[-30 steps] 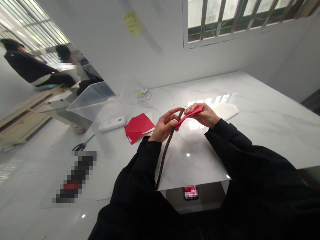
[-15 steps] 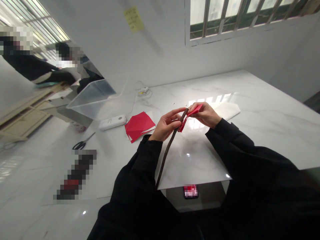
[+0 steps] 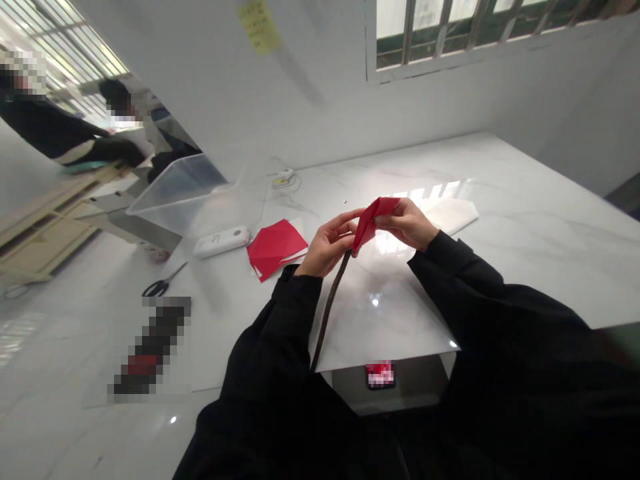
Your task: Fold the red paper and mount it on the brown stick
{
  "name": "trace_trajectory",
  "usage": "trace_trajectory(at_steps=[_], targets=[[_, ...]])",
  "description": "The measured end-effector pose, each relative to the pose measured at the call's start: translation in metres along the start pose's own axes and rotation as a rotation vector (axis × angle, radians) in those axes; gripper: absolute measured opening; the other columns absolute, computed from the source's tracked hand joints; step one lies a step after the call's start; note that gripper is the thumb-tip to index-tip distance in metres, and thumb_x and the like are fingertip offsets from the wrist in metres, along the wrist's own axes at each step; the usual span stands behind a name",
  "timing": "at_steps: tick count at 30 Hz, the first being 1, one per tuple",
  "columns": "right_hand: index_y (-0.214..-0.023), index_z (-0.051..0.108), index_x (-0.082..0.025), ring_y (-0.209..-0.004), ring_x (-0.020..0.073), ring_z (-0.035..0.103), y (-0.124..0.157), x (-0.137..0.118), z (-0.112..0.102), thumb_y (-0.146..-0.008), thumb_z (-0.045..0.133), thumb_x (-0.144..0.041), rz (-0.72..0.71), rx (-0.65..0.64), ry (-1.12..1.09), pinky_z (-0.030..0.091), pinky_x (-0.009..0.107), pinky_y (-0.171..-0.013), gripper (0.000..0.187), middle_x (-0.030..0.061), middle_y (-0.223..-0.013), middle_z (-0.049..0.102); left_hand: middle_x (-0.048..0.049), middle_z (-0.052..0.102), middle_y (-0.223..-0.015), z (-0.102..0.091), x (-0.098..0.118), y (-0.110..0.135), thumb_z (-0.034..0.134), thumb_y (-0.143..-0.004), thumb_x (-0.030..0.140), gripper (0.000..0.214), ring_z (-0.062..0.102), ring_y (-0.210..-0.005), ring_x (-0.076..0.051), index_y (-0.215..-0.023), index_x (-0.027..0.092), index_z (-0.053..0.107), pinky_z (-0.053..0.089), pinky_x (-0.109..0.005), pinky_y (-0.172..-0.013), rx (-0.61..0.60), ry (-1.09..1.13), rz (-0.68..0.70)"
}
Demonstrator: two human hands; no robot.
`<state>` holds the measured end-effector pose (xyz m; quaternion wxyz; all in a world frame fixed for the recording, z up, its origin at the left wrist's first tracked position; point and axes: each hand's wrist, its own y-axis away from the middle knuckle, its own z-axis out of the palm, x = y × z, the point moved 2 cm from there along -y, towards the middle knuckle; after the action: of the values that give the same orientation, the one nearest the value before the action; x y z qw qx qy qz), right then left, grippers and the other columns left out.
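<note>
My left hand (image 3: 327, 247) is closed around the upper part of a thin brown stick (image 3: 330, 310), which slants down toward the table's near edge. A piece of folded red paper (image 3: 371, 219) covers the top of the stick, and its lower corner touches my left fingers. My right hand (image 3: 411, 224) pinches that paper from the right side, thumb in front. Whether the paper is wrapped fully round the stick or only lies against it, I cannot tell. Left of my hands lie red paper sheets (image 3: 275, 245) with white paper beneath them.
Black-handled scissors (image 3: 159, 287) and a white oblong device (image 3: 223, 241) lie to the left. Behind them stands a clear plastic bin (image 3: 175, 197). White paper (image 3: 456, 215) rests beyond my right hand. A phone (image 3: 380, 375) is below the table edge. Two people sit far left.
The red paper has turned and shifted left, its broad face now over the stick's top end, which showed before. My right hand has rotated with it; my left hand keeps its hold.
</note>
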<state>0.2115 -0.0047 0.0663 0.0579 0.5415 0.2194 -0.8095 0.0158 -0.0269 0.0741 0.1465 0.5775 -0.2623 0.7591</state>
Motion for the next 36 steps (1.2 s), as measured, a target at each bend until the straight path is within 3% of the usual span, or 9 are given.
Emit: trace_trajectory(at_steps=[5, 13, 22, 30, 36], targets=[[-0.098, 0.077, -0.015, -0.086, 0.0206, 0.071, 0.001, 0.000, -0.001, -0.068, 0.091, -0.034, 0.027, 0.006, -0.006, 0.060, 0.037, -0.082, 0.038, 0.0064, -0.095, 0.077, -0.0022, 0.067, -0.085, -0.001, -0.002, -0.002, 0.091, -0.068, 0.044, 0.063, 0.058, -0.061, -0.009, -0.123, 0.020, 0.070, 0.047, -0.023, -0.057, 0.013, 0.020, 0.010], [-0.094, 0.073, -0.015, -0.085, 0.0205, 0.070, 0.002, -0.003, 0.005, -0.065, 0.092, -0.036, 0.064, 0.055, -0.019, 0.061, 0.038, -0.082, 0.040, 0.0058, -0.090, 0.075, -0.0002, 0.066, -0.080, 0.000, -0.003, -0.002, 0.088, -0.072, 0.035, 0.051, 0.057, -0.061, -0.009, -0.117, 0.019, 0.069, 0.047, -0.023, -0.056, 0.024, -0.010, 0.027], [-0.097, 0.071, -0.016, -0.086, 0.0196, 0.069, 0.002, 0.000, 0.004, -0.066, 0.092, -0.036, 0.079, 0.065, -0.044, 0.060, 0.036, -0.081, 0.041, 0.0043, -0.092, 0.074, 0.0021, 0.064, -0.074, 0.000, -0.006, -0.002, 0.087, -0.072, 0.032, 0.053, 0.057, -0.060, -0.009, -0.119, 0.019, 0.068, 0.046, -0.022, -0.057, 0.086, -0.017, 0.015], [-0.101, 0.075, -0.018, -0.090, 0.0196, 0.072, 0.000, 0.008, -0.003, -0.069, 0.092, -0.038, 0.081, -0.016, -0.103, 0.059, 0.036, -0.086, 0.042, 0.0046, -0.097, 0.076, 0.0002, 0.068, -0.086, -0.010, -0.004, -0.003, 0.084, -0.074, 0.034, 0.059, 0.057, -0.061, -0.008, -0.130, 0.025, 0.066, 0.046, -0.022, -0.057, 0.117, -0.003, 0.014], [-0.095, 0.076, -0.016, -0.085, 0.0190, 0.073, 0.002, 0.008, -0.002, -0.068, 0.093, -0.045, 0.092, -0.100, -0.122, 0.060, 0.036, -0.085, 0.043, 0.0058, -0.093, 0.077, 0.0013, 0.064, -0.082, -0.007, 0.002, -0.002, 0.082, -0.075, 0.031, 0.056, 0.057, -0.065, -0.009, -0.129, 0.024, 0.067, 0.047, -0.021, -0.060, 0.094, 0.006, 0.024]])
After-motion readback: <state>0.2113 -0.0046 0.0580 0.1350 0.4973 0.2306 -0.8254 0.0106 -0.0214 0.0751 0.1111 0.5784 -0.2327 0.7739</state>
